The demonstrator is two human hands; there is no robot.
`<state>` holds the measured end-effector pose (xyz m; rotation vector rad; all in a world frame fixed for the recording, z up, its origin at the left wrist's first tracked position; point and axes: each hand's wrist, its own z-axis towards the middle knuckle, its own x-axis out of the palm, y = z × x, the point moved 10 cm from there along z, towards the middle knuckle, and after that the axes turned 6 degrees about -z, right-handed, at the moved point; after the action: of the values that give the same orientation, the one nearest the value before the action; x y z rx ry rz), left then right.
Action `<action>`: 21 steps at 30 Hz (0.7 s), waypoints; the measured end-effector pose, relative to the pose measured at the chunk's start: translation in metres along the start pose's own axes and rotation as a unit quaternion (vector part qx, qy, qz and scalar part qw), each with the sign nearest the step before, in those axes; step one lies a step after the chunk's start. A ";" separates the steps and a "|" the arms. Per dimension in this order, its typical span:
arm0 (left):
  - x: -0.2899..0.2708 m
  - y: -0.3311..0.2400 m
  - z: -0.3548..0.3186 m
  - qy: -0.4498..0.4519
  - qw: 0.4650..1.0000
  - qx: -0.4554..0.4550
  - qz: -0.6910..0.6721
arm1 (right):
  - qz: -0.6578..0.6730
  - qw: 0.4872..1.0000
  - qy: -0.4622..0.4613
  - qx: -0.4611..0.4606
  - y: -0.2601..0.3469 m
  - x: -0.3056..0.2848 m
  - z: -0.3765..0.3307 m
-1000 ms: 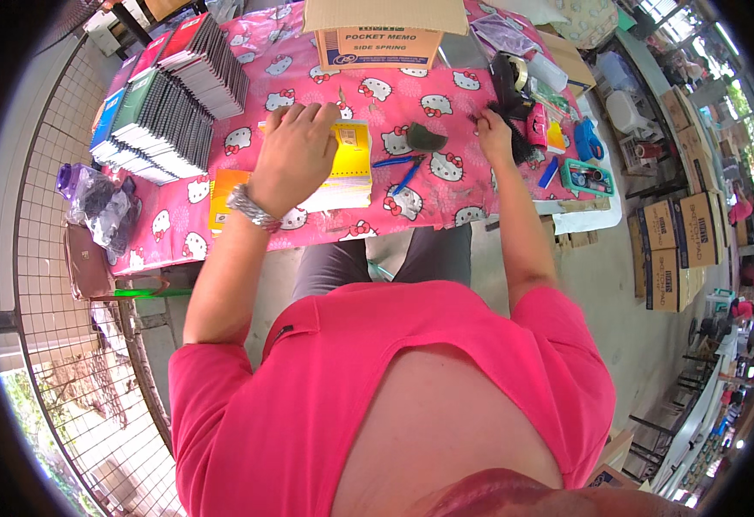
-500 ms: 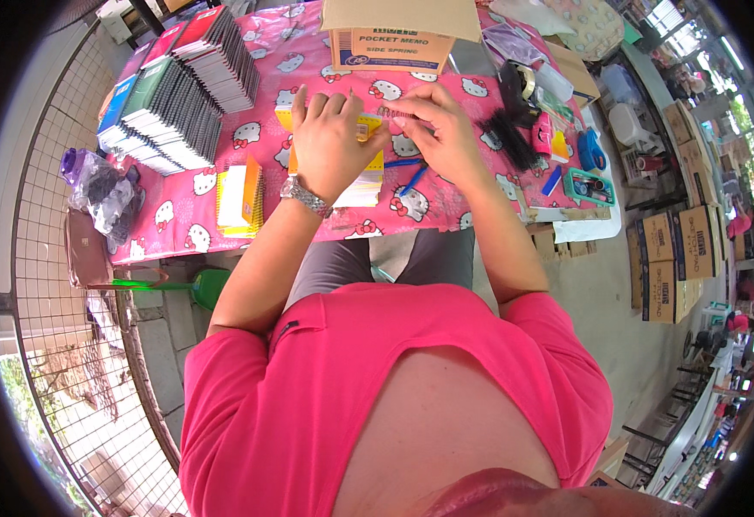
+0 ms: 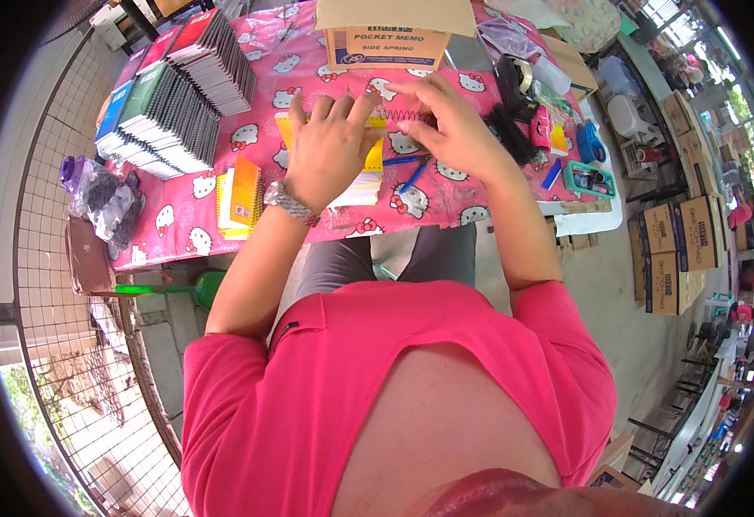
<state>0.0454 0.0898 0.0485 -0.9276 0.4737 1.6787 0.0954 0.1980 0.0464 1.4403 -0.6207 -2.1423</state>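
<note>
My left hand [image 3: 329, 146], with a metal wristwatch, rests on a small yellow notepad [image 3: 361, 177] lying on the pink patterned tablecloth [image 3: 308, 69]. Its fingers pinch one end of a thin wire spiral binding [image 3: 403, 114]. My right hand [image 3: 450, 129] pinches the other end of the same spiral above the notepad's top edge. A pile of black spirals [image 3: 508, 131] lies just right of my right hand. Blue pens [image 3: 411, 172] lie under my right wrist.
Stacks of spiral notebooks [image 3: 170, 103] fill the table's left. A small pile of yellow and orange pads [image 3: 239, 196] lies left of my wrist. A cardboard box [image 3: 390, 34] stands behind. Tape rolls [image 3: 519, 73] and a small tray [image 3: 588, 179] sit right. Cartons [image 3: 678, 241] stand on the floor.
My right hand came in from the black spiral pile at the right and joined my left hand at the notepad. Both hands now hold a wire spiral.
</note>
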 end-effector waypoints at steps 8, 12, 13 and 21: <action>0.004 -0.001 -0.007 0.074 0.996 -0.015 -0.057 | 0.135 0.954 -0.100 0.248 -0.214 0.034 0.019; 0.004 0.001 -0.004 0.053 0.994 0.003 -0.091 | -0.337 0.852 -0.009 0.401 -0.297 0.118 -0.026; 0.003 0.002 -0.005 0.047 0.994 0.005 -0.098 | -0.338 0.840 -0.042 0.422 -0.290 0.127 -0.036; -0.004 0.021 -0.016 0.007 0.998 -0.063 -0.016 | 0.434 0.890 0.139 0.017 -0.045 0.038 0.045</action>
<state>0.0311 0.0693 0.0384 -1.0339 0.3630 1.6881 0.0345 0.2141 0.0072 1.1296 -0.9596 -1.2073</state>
